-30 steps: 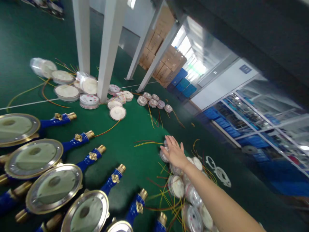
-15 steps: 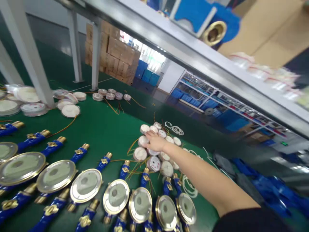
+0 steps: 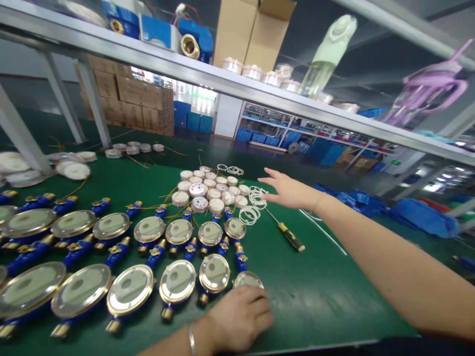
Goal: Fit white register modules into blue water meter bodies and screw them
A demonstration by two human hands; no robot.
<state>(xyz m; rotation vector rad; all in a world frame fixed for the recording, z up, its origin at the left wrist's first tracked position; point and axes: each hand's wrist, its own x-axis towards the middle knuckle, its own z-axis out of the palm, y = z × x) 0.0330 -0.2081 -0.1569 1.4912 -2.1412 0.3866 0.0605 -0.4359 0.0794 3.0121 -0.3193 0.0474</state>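
Observation:
My right hand (image 3: 285, 190) reaches over the green table, palm down, fingers spread and nothing in them. Just left of its fingertips lie white rings (image 3: 257, 197) and a cluster of round, pale modules (image 3: 211, 192) with thin wires. At the front, my left hand (image 3: 241, 314) is curled beside the nearest blue-bodied water meter (image 3: 249, 281), covering its lower part. What the left fingers grip, if anything, is hidden. More meters with brass ends, such as this water meter (image 3: 178, 282), stand in two rows to the left.
A screwdriver (image 3: 291, 236) with a yellow and black handle lies right of the rings. Above the table runs a shelf (image 3: 178, 63) carrying a green bottle (image 3: 326, 57), a purple cup (image 3: 426, 89) and blue valve bodies. Metal posts (image 3: 94, 101) stand at left.
My right hand has lifted off the pale modules and moved right, with nothing in it. The view has turned right; my left hand, the screwdriver and the cup now show.

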